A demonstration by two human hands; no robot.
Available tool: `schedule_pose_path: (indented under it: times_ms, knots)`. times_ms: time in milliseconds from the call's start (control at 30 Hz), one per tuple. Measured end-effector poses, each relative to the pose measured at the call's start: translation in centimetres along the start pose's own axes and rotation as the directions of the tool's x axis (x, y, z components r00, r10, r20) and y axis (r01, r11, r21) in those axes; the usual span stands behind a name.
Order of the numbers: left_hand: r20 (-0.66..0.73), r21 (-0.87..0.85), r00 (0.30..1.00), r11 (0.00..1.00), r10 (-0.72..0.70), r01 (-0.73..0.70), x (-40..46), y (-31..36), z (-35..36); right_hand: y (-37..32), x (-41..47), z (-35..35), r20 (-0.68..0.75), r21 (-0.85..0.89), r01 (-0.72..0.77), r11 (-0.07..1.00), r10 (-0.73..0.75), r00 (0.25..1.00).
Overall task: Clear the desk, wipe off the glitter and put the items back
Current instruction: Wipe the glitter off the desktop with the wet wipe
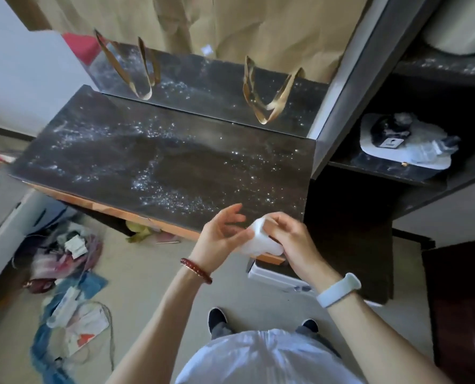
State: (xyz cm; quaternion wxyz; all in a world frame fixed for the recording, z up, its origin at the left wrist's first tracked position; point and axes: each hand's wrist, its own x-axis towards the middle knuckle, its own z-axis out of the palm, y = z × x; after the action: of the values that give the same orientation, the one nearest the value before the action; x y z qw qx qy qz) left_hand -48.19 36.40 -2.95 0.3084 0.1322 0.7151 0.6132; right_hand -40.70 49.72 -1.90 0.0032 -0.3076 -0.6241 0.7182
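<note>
The dark desk top [97,128] is bare of items and strewn with silver glitter [158,187], thickest near the front middle. Just in front of its near right corner, both hands meet on a white wipe [261,239]. My right hand [291,239] pinches the wipe from the right with closed fingers. My left hand [219,234] touches the wipe's left edge with thumb and fingertips, the other fingers spread. The wipe hangs above the desk edge and does not touch the top.
A mirror [203,84] with gold clips stands along the desk's back edge. To the right, dark shelves hold a white tray [375,153] with small bottles. Bags, cloth and papers [67,273] litter the floor at left. A white box [272,275] sits under the desk corner.
</note>
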Motion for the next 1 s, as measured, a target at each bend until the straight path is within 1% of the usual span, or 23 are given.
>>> schedule_pose_path:
  times_ms: [33,100,167,233,333,400,500,567,633,667,733,767,800,833,867,900,933,967,1000]
  knots:
    - [0.041,0.059,0.999,0.998,0.005,-0.007,0.3,0.1,-0.9,-0.1,0.1,0.8,-0.009,0.009,-0.013,1.000,0.014,1.000]
    - [0.092,0.114,0.995,0.992,0.044,-0.055,0.7,0.2,-2.3,-0.2,0.7,1.9,-0.041,0.046,-0.055,0.997,0.057,0.998]
    - [0.097,0.137,0.993,0.987,0.069,-0.082,1.3,0.0,-3.2,-0.4,1.3,2.6,-0.061,0.106,-0.098,0.989,0.105,0.993]
    - [0.109,0.156,0.991,0.983,0.083,-0.100,2.1,-0.2,-3.8,-0.7,2.1,2.9,-0.059,0.141,-0.112,0.984,0.122,0.991]
    - [0.147,0.176,0.987,0.980,0.070,-0.096,3.6,-0.2,-3.8,-0.6,3.5,2.9,-0.061,0.071,-0.081,0.994,0.085,0.994]
    - [0.092,0.216,0.995,0.974,0.042,-0.061,4.9,-0.1,-3.7,-0.6,4.6,2.8,-0.033,0.043,-0.045,0.998,0.046,0.998]
    - [-0.071,0.228,0.997,0.974,0.020,-0.003,6.9,-0.2,-3.7,-0.9,6.0,2.6,0.011,0.132,-0.017,0.991,0.016,1.000]
    - [-0.137,0.222,0.991,0.974,0.001,0.030,8.2,-0.4,-3.5,-0.8,7.0,2.2,0.041,0.139,-0.005,0.990,-0.001,0.999]
    - [-0.118,0.169,0.992,0.983,-0.048,0.068,9.5,-0.4,-3.0,-0.4,8.0,1.9,0.047,0.115,-0.005,0.993,-0.001,0.999]
    - [-0.088,0.121,0.993,0.989,-0.077,0.087,9.9,-0.3,-2.7,-0.2,8.4,1.8,0.022,0.107,-0.008,0.994,0.006,1.000]
    - [-0.018,0.070,0.993,0.991,-0.113,0.114,11.0,-0.1,-2.0,0.1,9.5,1.3,-0.114,0.104,-0.023,0.994,0.035,0.993]
    - [-0.002,0.090,0.995,0.991,-0.103,0.103,11.5,0.0,-1.6,0.2,10.0,0.8,-0.210,0.071,-0.011,0.997,0.025,0.977]
    - [-0.011,0.152,0.997,0.986,-0.075,0.076,12.1,-0.1,-1.3,0.3,10.5,0.2,-0.313,-0.031,0.020,0.999,-0.029,0.949]
    - [-0.040,0.268,0.998,0.962,-0.041,0.050,12.6,-0.4,-1.2,0.4,10.9,-0.5,-0.399,-0.197,0.058,0.979,-0.134,0.907]
    - [-0.074,0.440,0.997,0.898,0.003,0.030,13.5,-0.9,-1.3,0.5,11.4,-1.4,-0.449,-0.400,0.083,0.913,-0.275,0.850]
    - [-0.079,0.617,0.996,0.787,0.040,0.018,14.3,-1.6,-1.6,0.7,12.0,-2.2,-0.449,-0.583,0.083,0.808,-0.406,0.796]
    - [-0.065,0.749,0.996,0.662,0.054,0.013,15.1,-2.2,-2.0,1.1,12.7,-2.9,-0.415,-0.713,0.069,0.697,-0.500,0.760]
    - [-0.049,0.828,0.998,0.561,0.045,0.015,15.9,-2.7,-2.5,1.7,13.3,-3.4,-0.368,-0.793,0.055,0.606,-0.550,0.750]
    - [-0.035,0.872,0.999,0.490,0.030,0.016,16.6,-3.2,-3.1,2.4,13.6,-3.7,-0.317,-0.844,0.043,0.535,-0.562,0.764]
